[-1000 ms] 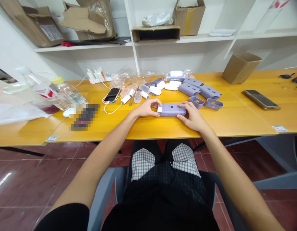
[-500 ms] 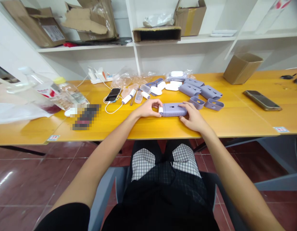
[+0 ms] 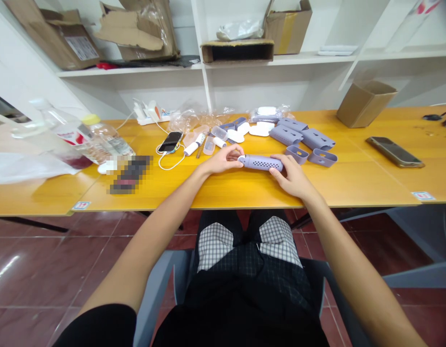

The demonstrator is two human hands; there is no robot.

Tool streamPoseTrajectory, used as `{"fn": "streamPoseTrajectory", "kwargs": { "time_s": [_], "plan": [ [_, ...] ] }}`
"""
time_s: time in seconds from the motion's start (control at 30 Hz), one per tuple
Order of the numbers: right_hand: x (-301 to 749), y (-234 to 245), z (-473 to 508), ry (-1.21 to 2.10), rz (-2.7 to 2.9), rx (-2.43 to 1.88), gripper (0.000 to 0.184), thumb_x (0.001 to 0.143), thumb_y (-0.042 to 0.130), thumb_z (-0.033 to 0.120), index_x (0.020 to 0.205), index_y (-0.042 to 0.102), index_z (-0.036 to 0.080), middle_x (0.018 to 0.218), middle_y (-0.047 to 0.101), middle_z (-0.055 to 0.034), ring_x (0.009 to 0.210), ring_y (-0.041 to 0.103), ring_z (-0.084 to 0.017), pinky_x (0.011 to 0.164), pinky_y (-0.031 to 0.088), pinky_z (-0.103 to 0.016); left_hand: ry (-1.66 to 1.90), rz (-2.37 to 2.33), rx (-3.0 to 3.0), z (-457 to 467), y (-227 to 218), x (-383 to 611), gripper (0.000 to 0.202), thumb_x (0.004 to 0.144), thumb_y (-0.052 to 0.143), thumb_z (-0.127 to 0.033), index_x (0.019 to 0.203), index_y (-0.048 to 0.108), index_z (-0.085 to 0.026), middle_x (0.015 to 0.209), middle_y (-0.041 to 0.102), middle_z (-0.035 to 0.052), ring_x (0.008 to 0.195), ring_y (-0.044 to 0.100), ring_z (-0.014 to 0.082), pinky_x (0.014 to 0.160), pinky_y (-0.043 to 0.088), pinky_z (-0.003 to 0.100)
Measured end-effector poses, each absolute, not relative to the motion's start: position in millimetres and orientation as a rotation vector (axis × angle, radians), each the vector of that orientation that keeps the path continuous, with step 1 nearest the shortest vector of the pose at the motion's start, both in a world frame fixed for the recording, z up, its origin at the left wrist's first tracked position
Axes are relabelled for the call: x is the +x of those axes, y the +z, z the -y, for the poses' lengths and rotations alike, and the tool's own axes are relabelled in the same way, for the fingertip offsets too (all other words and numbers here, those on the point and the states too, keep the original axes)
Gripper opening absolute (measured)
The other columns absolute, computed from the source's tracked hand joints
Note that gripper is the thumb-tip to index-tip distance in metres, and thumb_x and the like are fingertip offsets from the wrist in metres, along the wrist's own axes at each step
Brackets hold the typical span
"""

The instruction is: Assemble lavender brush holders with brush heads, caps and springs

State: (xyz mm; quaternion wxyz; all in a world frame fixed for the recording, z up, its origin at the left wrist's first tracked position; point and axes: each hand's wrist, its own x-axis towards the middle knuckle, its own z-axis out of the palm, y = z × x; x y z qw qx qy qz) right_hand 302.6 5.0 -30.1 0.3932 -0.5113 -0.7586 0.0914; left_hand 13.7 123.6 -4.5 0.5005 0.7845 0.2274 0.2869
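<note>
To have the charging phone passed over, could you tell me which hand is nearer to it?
Left. The left hand is just right of the phone, at one end of the purple case; the right hand holds its other end, farther right.

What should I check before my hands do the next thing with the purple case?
1. Both hands on it: ok. The left hand pinches one end of the purple case and the right hand holds the other.
2. Case over the table, well in from the edge: ok.
3. White part at the left end pushed fully in: cannot tell, fingers cover most of it.
4. Room on the right: probably not ok. The small purple trays lie close behind the right hand and look easy to bump.
5. Room on the left: ok. The phone lies apart from the left hand.
</note>
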Motion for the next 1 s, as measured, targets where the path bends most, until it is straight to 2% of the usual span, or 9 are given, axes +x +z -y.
{"fn": "streamPoseTrajectory", "kwargs": {
  "time_s": [0.23,0.47,0.67,0.87,1.0],
  "plan": [
    [302.8,-29.2,-4.8,0.248,1.933,-1.291,0.049,0.103,0.054,0.056,0.143,0.060,0.027,0.132,0.064,-0.0151,0.127,0.061,-0.037,0.118,0.047,-0.062,0.690,-0.562,1.907,-120.2,-2.0,13.8,0.040,0.076,0.086,-0.032,0.105,0.059,-0.021,0.103,0.070,0.0021,0.102,0.071,0.0207,0.097,0.051,0.038],
    [304.2,-29.3,-5.4,0.246,1.936,-1.300,0.047,0.101,0.059,0.051,0.142,0.060,0.028,0.130,0.063,-0.0145,0.129,0.061,-0.038,0.119,0.046,-0.064,0.686,-0.537,1.923,-120.1,-2.2,15.5,0.040,0.075,0.086,-0.031,0.104,0.060,-0.021,0.102,0.069,0.0017,0.097,0.069,0.0190,0.097,0.052,0.039],
    [302.2,-30.6,-4.8,0.231,1.957,-1.301,0.047,0.092,0.069,0.040,0.137,0.061,0.028,0.142,0.056,-0.0148,0.141,0.055,-0.040,0.122,0.044,-0.066,0.654,-0.577,2.024,-122.5,-7.1,16.7,0.049,0.060,0.095,-0.027,0.099,0.068,-0.017,0.111,0.072,0.0067,0.097,0.068,0.0201,0.103,0.051,0.045],
    [300.8,-31.2,-4.5,0.232,1.954,-1.323,0.050,0.089,0.072,0.039,0.136,0.059,0.029,0.144,0.054,-0.0149,0.142,0.054,-0.041,0.122,0.043,-0.068,0.638,-0.595,2.027,-125.5,-8.3,14.7,0.051,0.060,0.098,-0.031,0.101,0.072,-0.017,0.119,0.075,0.0092,0.105,0.070,0.0231,0.108,0.050,0.049],
    [301.1,-31.5,-4.7,0.231,1.953,-1.332,0.049,0.090,0.072,0.038,0.136,0.060,0.029,0.145,0.053,-0.0150,0.144,0.053,-0.041,0.123,0.042,-0.067,0.616,-0.566,1.974,-127.9,-9.2,12.2,0.054,0.063,0.098,-0.034,0.109,0.076,-0.017,0.126,0.076,0.0128,0.115,0.071,0.0271,0.111,0.049,0.052]
  ]
}}
